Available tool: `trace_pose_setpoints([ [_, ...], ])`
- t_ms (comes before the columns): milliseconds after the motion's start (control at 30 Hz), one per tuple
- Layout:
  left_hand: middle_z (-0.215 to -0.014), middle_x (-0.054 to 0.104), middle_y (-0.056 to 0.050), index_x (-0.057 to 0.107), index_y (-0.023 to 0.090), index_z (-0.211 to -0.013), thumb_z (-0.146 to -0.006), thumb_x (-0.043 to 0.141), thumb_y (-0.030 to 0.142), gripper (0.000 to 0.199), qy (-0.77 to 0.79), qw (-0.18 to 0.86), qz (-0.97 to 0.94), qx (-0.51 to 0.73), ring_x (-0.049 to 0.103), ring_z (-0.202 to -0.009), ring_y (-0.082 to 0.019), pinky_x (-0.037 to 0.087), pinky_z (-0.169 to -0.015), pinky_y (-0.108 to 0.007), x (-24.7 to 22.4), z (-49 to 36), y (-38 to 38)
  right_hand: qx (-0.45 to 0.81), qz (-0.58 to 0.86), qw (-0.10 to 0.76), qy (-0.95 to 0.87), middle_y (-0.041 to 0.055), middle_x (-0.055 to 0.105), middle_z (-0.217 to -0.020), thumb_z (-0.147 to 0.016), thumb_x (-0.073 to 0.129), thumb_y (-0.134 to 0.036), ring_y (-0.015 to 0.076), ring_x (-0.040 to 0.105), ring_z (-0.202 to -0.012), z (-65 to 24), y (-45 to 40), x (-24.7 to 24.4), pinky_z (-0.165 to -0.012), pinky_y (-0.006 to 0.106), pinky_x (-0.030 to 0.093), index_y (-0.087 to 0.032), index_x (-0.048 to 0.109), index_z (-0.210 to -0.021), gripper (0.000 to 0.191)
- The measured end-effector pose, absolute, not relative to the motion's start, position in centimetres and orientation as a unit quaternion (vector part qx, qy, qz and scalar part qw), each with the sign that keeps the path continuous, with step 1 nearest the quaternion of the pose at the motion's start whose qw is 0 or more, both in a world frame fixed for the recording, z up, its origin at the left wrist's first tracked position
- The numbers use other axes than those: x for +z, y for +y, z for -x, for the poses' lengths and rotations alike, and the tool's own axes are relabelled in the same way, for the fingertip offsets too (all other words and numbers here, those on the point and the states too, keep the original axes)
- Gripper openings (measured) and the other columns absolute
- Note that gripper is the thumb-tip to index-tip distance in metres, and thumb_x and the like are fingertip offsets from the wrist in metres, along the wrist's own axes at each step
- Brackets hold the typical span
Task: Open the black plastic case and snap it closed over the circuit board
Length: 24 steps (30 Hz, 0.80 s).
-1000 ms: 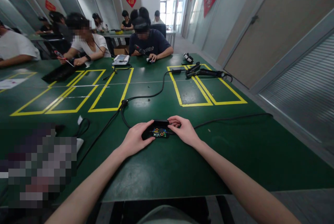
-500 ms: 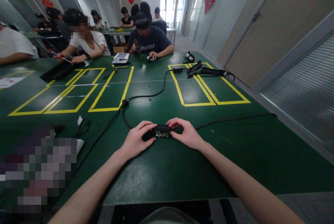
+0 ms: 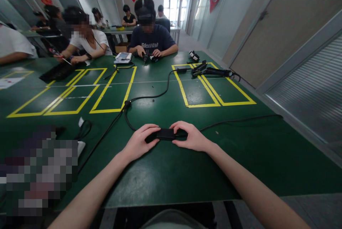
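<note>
A small black power adapter point(image 3: 165, 134) lies on the green table near its front, its smooth black casing facing up. Gripping its left end between thumb and fingers is my left hand point(image 3: 141, 139). My right hand point(image 3: 191, 137) pinches the right end the same way, thumb at the near edge and fingertips at the far edge. A black cable point(image 3: 227, 122) runs off to the right from behind my right hand. Another black cord point(image 3: 130, 124) reaches toward the adapter behind my left fingers. No circuit board shows on the adapter; its underside is hidden.
Yellow tape rectangles point(image 3: 187, 105) mark the green table point(image 3: 171, 182). A black jointed device point(image 3: 213, 73) lies far right. A blurred-out pile point(image 3: 45, 172) sits at near left. Across the table, one person point(image 3: 152, 42) holds a power drill point(image 3: 145, 58); other people sit nearby.
The adapter's black cover has come down over the circuit board that showed between my hands. My right thumb has shifted slightly nearer to me. The person opposite has lowered the drill to the table.
</note>
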<state>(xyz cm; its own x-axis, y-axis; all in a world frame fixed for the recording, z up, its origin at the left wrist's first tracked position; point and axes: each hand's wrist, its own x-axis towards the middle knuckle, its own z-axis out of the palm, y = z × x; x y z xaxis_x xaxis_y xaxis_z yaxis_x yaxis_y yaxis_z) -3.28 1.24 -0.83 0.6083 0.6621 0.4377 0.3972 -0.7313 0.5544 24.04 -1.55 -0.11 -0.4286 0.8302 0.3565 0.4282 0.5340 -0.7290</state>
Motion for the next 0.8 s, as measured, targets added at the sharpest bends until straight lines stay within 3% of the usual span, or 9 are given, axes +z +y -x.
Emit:
trace_pose_setpoints([
  [167, -0.124, 0.073, -0.009, 0.068, 0.024, -0.129, -0.094, 0.067, 0.021, 0.036, 0.306, 0.209, -0.881, 0.294, 0.07, -0.113, -0.024, 0.06, -0.101, -0.042, -0.7, 3.3, 1.3, 0.253, 0.414, 0.353, -0.8, 0.0053, 0.074, -0.104, -0.08, 0.08, -0.02, 0.0221, 0.07, -0.095, -24.1, -1.3, -0.4, -0.086, 0.037, 0.056, -0.023, 0.06, -0.088, 0.022],
  [600, -0.117, 0.075, -0.007, 0.064, 0.023, -0.125, -0.092, 0.068, 0.02, 0.033, 0.316, 0.211, -0.886, 0.268, 0.068, -0.108, -0.024, 0.056, -0.097, -0.041, -0.4, 3.0, 1.3, 0.208, 0.411, 0.341, -0.82, 0.0054, 0.073, -0.104, -0.083, 0.078, -0.017, 0.0218, 0.069, -0.096, -23.7, -1.7, -0.8, -0.085, 0.036, 0.057, -0.022, 0.068, -0.113, 0.032],
  [800, -0.116, 0.074, -0.007, 0.063, 0.021, -0.124, -0.092, 0.068, 0.02, 0.033, 0.316, 0.206, -0.889, 0.259, 0.067, -0.108, -0.025, 0.054, -0.097, -0.042, -0.4, 2.9, 1.1, 0.132, 0.381, 0.327, -0.855, 0.0088, 0.069, -0.105, -0.087, 0.076, -0.02, 0.0233, 0.067, -0.095, -23.3, -2.1, -1.3, -0.081, 0.037, 0.057, -0.02, 0.065, -0.11, 0.026],
])
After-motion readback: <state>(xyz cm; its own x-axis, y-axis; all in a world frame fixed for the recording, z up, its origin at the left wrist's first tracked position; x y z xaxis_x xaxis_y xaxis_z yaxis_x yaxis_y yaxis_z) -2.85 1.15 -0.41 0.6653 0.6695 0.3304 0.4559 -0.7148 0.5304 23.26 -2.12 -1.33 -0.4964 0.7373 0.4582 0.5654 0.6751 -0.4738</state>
